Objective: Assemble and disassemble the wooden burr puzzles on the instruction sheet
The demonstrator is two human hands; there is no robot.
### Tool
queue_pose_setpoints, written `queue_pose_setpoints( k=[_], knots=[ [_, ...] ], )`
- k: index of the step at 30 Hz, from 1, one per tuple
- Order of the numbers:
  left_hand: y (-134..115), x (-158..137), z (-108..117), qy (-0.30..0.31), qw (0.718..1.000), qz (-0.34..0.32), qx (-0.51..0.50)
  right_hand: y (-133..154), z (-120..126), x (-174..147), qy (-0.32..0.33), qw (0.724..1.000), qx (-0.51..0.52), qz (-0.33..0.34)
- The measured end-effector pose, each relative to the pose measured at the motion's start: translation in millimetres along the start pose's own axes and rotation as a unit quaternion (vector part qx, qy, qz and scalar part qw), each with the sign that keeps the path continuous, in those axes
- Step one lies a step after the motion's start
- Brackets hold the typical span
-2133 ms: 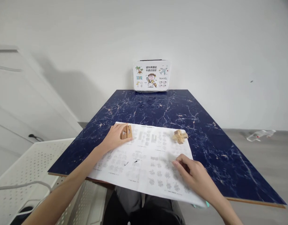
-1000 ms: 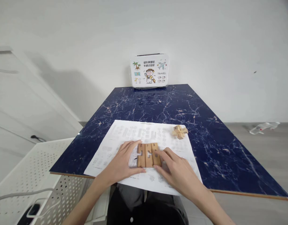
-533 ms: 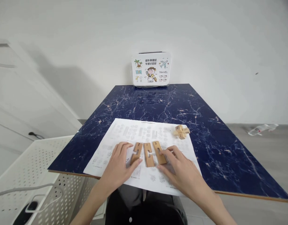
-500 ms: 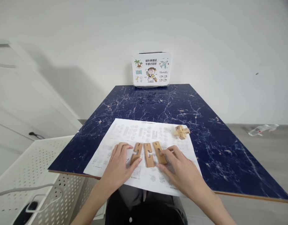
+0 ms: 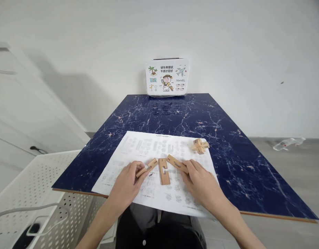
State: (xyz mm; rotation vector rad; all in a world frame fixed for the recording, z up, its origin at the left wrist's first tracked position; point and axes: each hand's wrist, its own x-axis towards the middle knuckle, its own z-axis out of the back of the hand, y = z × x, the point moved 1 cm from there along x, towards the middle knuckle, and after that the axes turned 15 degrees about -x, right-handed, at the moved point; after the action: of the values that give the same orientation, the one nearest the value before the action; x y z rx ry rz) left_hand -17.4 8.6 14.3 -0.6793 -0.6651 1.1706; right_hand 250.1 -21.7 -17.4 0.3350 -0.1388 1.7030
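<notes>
My left hand (image 5: pixel 129 180) is closed on the near end of a notched wooden puzzle piece marked 3 (image 5: pixel 148 166), which slants up to the right. In my right hand (image 5: pixel 200 178) is the lower end of a slotted wooden puzzle piece marked 2 (image 5: pixel 176 163), tilted the other way. Between them a notched wooden piece marked 1 (image 5: pixel 164 174) lies on the printed sheet (image 5: pixel 118 169), untouched by either hand. An assembled wooden puzzle (image 5: pixel 200 146) of crossed, numbered bars rests at the sheet's upper right corner.
The sheet covers the near part of a dark blue marbled table (image 5: pixel 162 114). A white cartoon-printed case (image 5: pixel 167 76) stands at its far edge against the wall. To the left is a white perforated basket (image 5: pixel 45 180) with a cable. A clear plastic item (image 5: pixel 289 143) lies on the floor at right.
Both hands have closed on the outer two pieces and turned them, so their lower ends swing outward from the middle piece. The middle piece stays in place.
</notes>
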Motion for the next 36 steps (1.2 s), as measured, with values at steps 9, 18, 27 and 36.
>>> queue_pose_setpoints(
  k=[9,18,27,36],
  knots=[
    [-11,-12,6,0.017,0.979,0.079,-0.188,23,14,-12,0.018,0.983,0.180,-0.039],
    [-38,-10,-21,0.081,0.914,0.100,-0.384,53,14,-18,-0.046,0.945,0.300,-0.122],
    [-42,-10,-33,0.100,0.901,0.112,-0.407,50,9,-19,-0.067,0.929,0.340,-0.130],
    [-44,-6,-26,0.114,0.885,0.130,-0.433,47,4,-21,-0.121,0.953,0.265,-0.086]
  ],
)
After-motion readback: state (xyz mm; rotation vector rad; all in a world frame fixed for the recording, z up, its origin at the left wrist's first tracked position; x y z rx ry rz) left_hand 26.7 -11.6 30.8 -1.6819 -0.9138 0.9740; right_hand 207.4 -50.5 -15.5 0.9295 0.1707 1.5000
